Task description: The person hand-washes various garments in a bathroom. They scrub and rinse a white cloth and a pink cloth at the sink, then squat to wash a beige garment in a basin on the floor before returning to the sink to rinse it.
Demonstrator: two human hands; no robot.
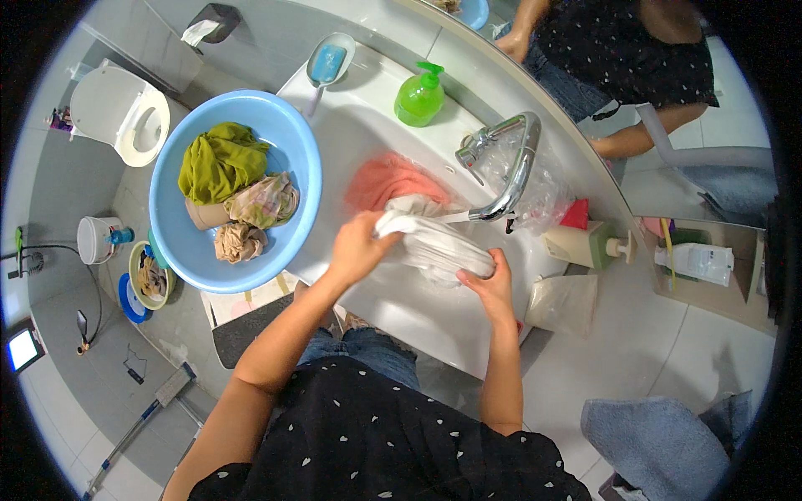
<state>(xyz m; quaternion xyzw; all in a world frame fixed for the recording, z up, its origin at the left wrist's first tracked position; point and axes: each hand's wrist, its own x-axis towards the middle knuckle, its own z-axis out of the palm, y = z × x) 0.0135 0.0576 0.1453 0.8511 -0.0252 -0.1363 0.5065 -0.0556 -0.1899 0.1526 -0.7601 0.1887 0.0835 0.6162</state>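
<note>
A wet white cloth is stretched between my two hands over the sink. My left hand grips its left end, and my right hand holds the right end with the thumb on top. Water runs from the chrome faucet onto the cloth. Behind it, a coral-pink cloth lies in the white sink. The lower side of the white cloth hangs toward the basin, and the fingertips under it are partly hidden.
A blue basin with a green cloth and several beige cloths stands left, overlapping the sink's edge. A green pump bottle and a soap dish sit on the back ledge. Right of the faucet are a clear plastic bag and a beige pump bottle.
</note>
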